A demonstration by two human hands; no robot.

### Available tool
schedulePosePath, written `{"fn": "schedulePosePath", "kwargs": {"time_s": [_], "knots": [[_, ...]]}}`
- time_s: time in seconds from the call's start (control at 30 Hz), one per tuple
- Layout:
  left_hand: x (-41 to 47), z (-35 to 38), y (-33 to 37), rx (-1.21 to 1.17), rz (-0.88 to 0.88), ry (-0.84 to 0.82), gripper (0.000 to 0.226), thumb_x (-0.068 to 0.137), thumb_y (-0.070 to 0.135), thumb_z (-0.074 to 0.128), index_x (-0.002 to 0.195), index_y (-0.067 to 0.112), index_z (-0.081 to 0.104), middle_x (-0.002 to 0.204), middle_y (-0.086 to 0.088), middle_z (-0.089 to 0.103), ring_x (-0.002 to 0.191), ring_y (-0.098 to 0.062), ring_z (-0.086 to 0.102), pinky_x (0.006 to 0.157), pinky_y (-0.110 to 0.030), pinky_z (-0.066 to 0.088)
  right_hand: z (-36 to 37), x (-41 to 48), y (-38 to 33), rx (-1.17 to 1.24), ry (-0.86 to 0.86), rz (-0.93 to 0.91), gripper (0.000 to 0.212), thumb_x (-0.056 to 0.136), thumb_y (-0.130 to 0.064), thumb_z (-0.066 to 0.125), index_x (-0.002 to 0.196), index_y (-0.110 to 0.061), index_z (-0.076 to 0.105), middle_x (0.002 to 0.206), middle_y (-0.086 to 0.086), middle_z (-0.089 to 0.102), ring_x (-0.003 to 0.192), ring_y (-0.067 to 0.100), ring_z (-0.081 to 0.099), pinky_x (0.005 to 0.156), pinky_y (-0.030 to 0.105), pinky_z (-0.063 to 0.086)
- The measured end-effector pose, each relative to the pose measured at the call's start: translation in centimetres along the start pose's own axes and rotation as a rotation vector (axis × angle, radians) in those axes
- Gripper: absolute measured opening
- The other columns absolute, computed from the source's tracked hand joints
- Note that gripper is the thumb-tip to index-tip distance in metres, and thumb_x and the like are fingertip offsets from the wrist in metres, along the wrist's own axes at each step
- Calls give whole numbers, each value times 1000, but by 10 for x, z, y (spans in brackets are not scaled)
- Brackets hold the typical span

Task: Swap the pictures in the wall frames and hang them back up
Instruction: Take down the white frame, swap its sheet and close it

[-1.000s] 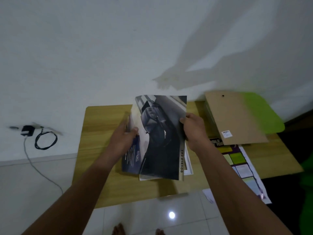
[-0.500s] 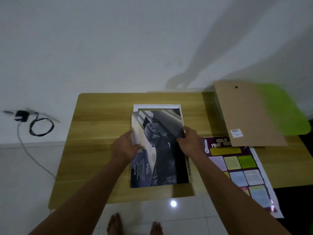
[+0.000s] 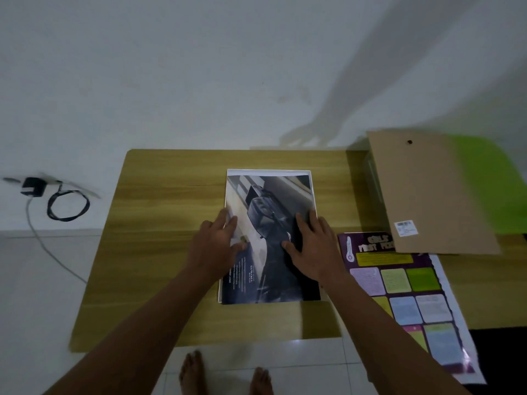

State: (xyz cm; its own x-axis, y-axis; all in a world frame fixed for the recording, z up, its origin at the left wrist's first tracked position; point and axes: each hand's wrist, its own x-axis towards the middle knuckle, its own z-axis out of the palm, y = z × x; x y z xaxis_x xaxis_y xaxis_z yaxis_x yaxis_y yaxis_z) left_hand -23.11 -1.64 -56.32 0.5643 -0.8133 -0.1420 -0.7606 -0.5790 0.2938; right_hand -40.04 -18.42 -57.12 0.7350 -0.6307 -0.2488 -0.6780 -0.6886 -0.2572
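A dark car picture (image 3: 271, 195) lies flat on a white frame (image 3: 268, 172) in the middle of the wooden table (image 3: 171, 195). Only the frame's thin white edges show around the picture. My left hand (image 3: 218, 246) rests flat on the picture's left edge, fingers spread. Over on the right half of the picture, my right hand (image 3: 312, 249) presses down, palm flat. A purple poster with coloured boxes (image 3: 399, 286) lies to the right, hanging over the table's front edge. A brown backing board (image 3: 422, 195) with a small hole and a white label covers the poster's top.
A green object (image 3: 490, 183) sits under the backing board at the far right. A black charger with a coiled cable (image 3: 57, 201) lies on the floor at the left by the white wall. My bare feet (image 3: 225, 374) stand on white tiles below the table's front edge.
The car picture was held up off the table in both hands; it has come down and now lies flat on the white frame. Both hands have released their grip and press on it.
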Motion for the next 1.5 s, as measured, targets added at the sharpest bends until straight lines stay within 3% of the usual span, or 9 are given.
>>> {"fn": "schedulePosePath", "kwargs": {"time_s": [0.17, 0.3, 0.5, 0.7, 0.87, 1.1, 1.37, 1.5], "knots": [[7, -3, 7, 122, 10, -27, 73, 94, 53, 48, 152, 15, 26, 161, -7, 16, 116, -32, 46, 80, -38, 50, 0, 3, 0, 53, 33, 16, 75, 96, -58, 45, 155, -19, 21, 165, 11, 11, 149, 30, 18, 118, 50, 25], [11, 0, 5, 201, 34, -38, 78, 94, 59, 39, 154, 15, 17, 163, -6, 10, 115, -31, 45, 79, -39, 51, -3, 6, 0, -41, 54, 3, 73, 97, -62, 38, 155, -22, 21, 166, 6, 9, 145, 32, 23, 112, 51, 28], [18, 6, -6, 153, 38, -83, 103, 78, 81, 39, 155, 20, 8, 163, -4, 6, 120, -31, 42, 88, -43, 51, -3, 13, 3, -15, 59, 10, 71, 97, -65, 32, 155, -24, 21, 165, 5, 11, 146, 31, 20, 110, 53, 29], [22, 8, -7, 210, 36, -90, 105, 77, 83, 34, 156, 20, 6, 163, -4, 0, 117, -33, 46, 86, -43, 52, 0, 12, 2, -48, 55, 1, 72, 98, -65, 31, 156, -25, 18, 166, 5, 4, 149, 31, 16, 115, 51, 24], [17, 5, -8, 243, 71, -67, 102, 76, 87, 12, 155, 22, 8, 163, -2, 5, 115, -31, 46, 82, -41, 51, -4, 12, 1, 80, 37, 14, 79, 95, -67, 36, 157, -21, 17, 166, 9, 2, 151, 30, 12, 120, 51, 20], [7, 2, -18, 219, 131, -101, 112, 70, 91, 29, 155, 21, 10, 164, -3, 0, 124, -32, 41, 91, -43, 47, -5, 2, 5, 208, 15, -4, 83, 94, -56, 53, 157, -17, 16, 166, 11, -1, 151, 32, 10, 120, 53, 21], [4, 11, -31, 198, 245, 27, 108, 75, 90, 27, 150, 12, 33, 159, -9, 25, 100, -31, 54, 68, -38, 53, -2, 0, -1, 237, -2, 30, 85, 93, -53, 58, 157, -14, 18, 166, 9, 1, 153, 27, 2, 122, 46, 19], [6, 7, -29, 214, 220, -6, 111, 73, 92, 28, 153, 16, 26, 160, -6, 21, 107, -28, 52, 74, -37, 52, -4, -1, -4, 257, -22, 75, 86, 92, -51, 59, 158, -17, 15, 167, 5, -1, 153, 25, 1, 122, 42, 18]]}}
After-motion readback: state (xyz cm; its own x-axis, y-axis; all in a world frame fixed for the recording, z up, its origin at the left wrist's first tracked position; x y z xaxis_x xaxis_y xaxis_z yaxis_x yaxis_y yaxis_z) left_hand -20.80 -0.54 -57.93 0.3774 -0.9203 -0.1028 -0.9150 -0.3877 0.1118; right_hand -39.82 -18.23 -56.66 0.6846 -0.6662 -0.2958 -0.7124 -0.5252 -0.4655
